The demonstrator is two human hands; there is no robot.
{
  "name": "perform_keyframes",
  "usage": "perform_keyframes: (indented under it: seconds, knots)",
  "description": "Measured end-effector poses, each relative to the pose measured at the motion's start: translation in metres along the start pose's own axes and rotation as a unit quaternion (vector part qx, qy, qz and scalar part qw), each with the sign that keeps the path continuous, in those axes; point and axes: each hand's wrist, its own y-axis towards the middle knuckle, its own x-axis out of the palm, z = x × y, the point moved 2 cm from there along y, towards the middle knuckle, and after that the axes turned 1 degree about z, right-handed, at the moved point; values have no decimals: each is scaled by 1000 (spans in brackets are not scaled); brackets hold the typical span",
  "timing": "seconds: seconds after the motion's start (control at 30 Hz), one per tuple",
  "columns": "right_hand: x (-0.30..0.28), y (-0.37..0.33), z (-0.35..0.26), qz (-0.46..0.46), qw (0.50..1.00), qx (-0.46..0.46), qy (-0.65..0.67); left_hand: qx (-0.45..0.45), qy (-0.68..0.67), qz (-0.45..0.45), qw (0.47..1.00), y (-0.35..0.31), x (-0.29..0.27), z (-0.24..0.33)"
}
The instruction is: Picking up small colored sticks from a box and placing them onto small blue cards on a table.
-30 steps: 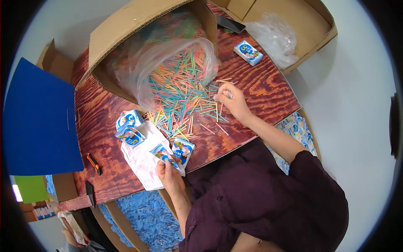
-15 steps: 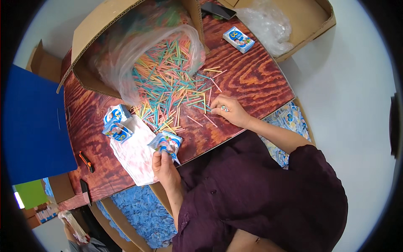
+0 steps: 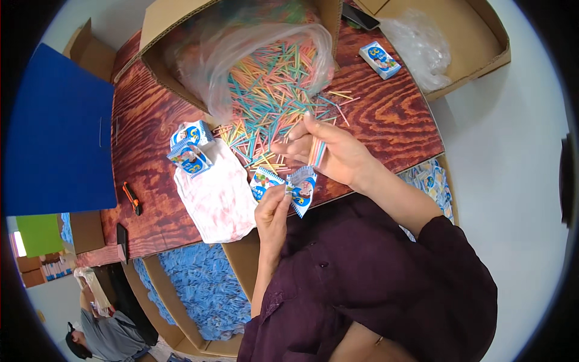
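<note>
1. Now your left hand (image 3: 272, 218), nearly closed, pinches a blue-and-white printed packet (image 3: 303, 190).
2. Beyond, your half-open right hand (image 3: 342, 154) cradles thin pastel sticks (image 3: 316, 152) against its palm, near the packet.
3. Farther, a loose multicoloured stick heap (image 3: 271, 105) spills from a clear plastic bag (image 3: 218, 99) in a brown cardboard box (image 3: 166, 27).

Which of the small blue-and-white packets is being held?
The packet pinched by the left hand, nearest the right hand and its coloured sticks; the other packets lie unheld.
</note>
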Motion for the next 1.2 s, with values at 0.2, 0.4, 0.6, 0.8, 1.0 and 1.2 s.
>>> perform_keyframes:
  seconds: [0.2, 0.4, 0.6, 0.8, 1.0, 1.2]
  knots:
    - [16, 9, 15, -70, 993, 23, -88, -8, -25, -14, 1000, -7, -3, -7]
    - [17, 5, 28, -154, 937, 26, -314, -84, -180, 23, 980, -11, 5, -20]
    - [34, -9, 14, -161, 775, -21, -611, -19, -222, 44, 974, -7, 2, -19]
    - [54, -27, 5, -79, 646, -86, -754, 5, -214, 77, 974, -3, -9, -18]
    - [48, -33, 21, -108, 624, -169, -756, -96, -266, 18, 959, 0, -14, 0]
    - [44, -28, 40, -94, 667, -151, -723, 5, -183, 117, 976, 4, -20, 3]
